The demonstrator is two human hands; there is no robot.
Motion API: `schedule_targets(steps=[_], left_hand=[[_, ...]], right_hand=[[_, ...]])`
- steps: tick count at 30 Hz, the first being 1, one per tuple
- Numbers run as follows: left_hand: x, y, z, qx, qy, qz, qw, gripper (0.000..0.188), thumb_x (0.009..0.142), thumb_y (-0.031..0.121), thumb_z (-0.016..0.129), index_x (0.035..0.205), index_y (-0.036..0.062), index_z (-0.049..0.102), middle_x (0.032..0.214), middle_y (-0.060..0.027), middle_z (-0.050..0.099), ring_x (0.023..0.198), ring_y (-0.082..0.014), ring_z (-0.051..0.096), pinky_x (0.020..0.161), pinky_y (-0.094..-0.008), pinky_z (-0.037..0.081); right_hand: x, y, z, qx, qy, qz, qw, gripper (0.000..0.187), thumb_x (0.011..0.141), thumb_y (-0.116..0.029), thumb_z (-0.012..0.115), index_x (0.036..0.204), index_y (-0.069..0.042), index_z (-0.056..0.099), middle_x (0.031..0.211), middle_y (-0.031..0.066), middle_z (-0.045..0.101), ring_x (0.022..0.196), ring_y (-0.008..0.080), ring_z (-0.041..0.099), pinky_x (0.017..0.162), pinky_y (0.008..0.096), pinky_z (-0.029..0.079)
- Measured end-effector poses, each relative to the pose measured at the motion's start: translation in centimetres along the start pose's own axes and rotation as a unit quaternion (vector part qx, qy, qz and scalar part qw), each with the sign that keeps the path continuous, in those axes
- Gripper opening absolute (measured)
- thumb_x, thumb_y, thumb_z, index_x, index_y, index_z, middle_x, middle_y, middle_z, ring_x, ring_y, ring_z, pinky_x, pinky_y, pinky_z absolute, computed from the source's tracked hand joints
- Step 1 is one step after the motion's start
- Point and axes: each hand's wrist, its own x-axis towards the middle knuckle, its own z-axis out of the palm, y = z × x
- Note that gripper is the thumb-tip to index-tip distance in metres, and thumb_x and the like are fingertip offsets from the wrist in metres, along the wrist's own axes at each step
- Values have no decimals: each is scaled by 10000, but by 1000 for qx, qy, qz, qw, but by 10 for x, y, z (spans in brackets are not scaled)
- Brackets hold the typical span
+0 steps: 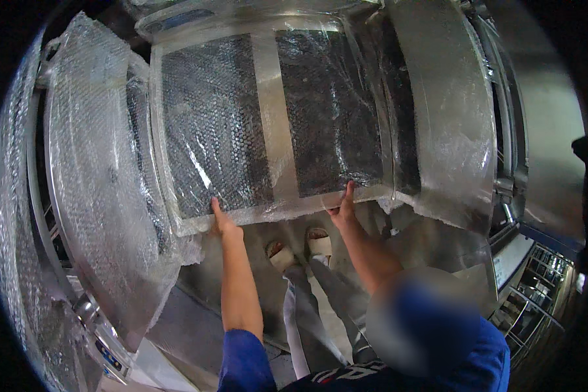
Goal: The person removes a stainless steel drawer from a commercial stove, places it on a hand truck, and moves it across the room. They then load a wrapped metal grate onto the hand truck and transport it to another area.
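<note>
A bubble-wrapped rectangular panel (222, 111) lies in front of me, with two dark sections and a pale strip (276, 124) running between them. My left hand (221, 221) is closed on its near edge toward the left corner, thumb on top. Farther right along that same edge, my right hand (343, 208) grips it too, its thumb pointing up over the wrap. The other fingers of both hands are mostly hidden under the edge. Loose wrap hangs below the panel's corners.
Large wrapped metal pieces stand close on the left (88, 130) and right (451, 111). A metal rack (539, 281) stands at the far lower right. My sandalled feet (300, 248) are on the floor below the panel. A blurred patch covers part of the lower right.
</note>
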Motion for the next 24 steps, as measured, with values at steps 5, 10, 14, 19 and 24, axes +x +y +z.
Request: schedule_targets(steps=[5,10,14,19,24], left_hand=[[-1,1,-15,58,-30,-17,998,900,726,468,828,1393,36,406,1386,-124,500,1216,-293,530,1017,-441,462],[26,-6,-35,-17,-161,-31,986,838,773,475,794,1416,89,419,1405,-111,487,1254,-282,504,1036,-454,447],[36,-12,-44,-8,-170,-15,985,838,781,482,785,1428,99,413,1425,-92,473,1280,-274,478,1064,-456,410],[35,-13,-50,-2,-194,-11,981,856,780,497,781,1448,123,399,1438,-74,465,1296,-269,460,1086,-457,374],[38,-11,-67,6,-206,-3,978,838,781,486,786,1410,62,431,1400,-102,495,1257,-278,492,1045,-456,414]], right_hand=[[-16,2,17,79,49,-58,994,750,865,-704,520,1461,-291,327,1106,-7,599,799,116,609,518,262,455],[-1,9,-5,54,-27,-57,997,800,864,-713,507,1486,-256,293,1092,2,598,796,130,609,561,278,463],[1,13,-6,24,3,-67,997,794,860,-728,500,1426,-187,368,1182,28,600,850,162,643,688,312,540],[11,8,-34,-9,-19,-48,999,744,857,-733,503,1309,-143,471,1003,14,566,772,147,577,636,310,454],[-48,6,16,45,22,-79,996,586,869,-732,486,1074,-186,539,649,-31,496,514,110,488,443,259,320]])
